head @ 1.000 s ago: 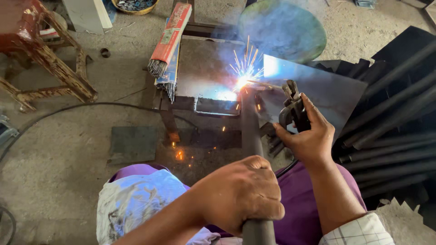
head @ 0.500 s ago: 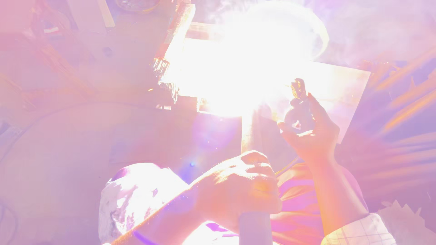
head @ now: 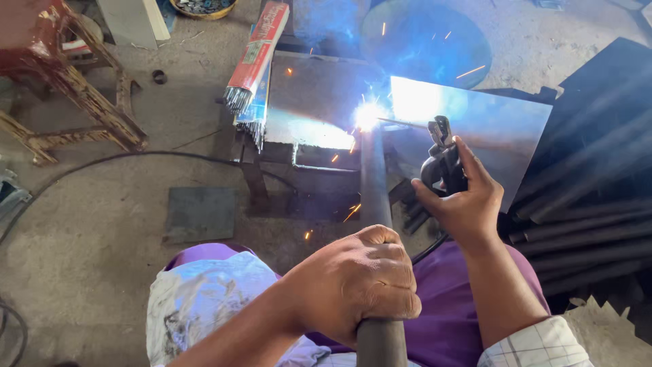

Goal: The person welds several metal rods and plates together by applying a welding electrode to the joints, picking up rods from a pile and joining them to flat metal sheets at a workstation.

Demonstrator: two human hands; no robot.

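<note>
My left hand (head: 356, 282) grips a dark steel pipe (head: 374, 183) that runs away from me to a bright blue-white welding arc (head: 367, 115) at its far end. My right hand (head: 462, 200) is closed on a black electrode holder (head: 441, 160), whose thin rod reaches left to the arc. Sparks fly around the pipe's tip. The arc sits over a flat steel sheet (head: 489, 126) and a small metal work stand (head: 312, 102). My knees in purple trousers (head: 448, 319) and a white cloth (head: 204, 299) lie below my hands.
A red packet of welding rods (head: 257, 58) leans on the stand's left. A rusty wooden stool (head: 75, 88) stands at far left. Dark pipes (head: 591, 224) are stacked on the right, a round metal disc (head: 435, 41) lies beyond, and a black cable (head: 136, 158) crosses the concrete floor.
The arc glare that washed out the view half a second ago has shrunk to a small bright point. Both hands hold the same positions on pipe and holder.
</note>
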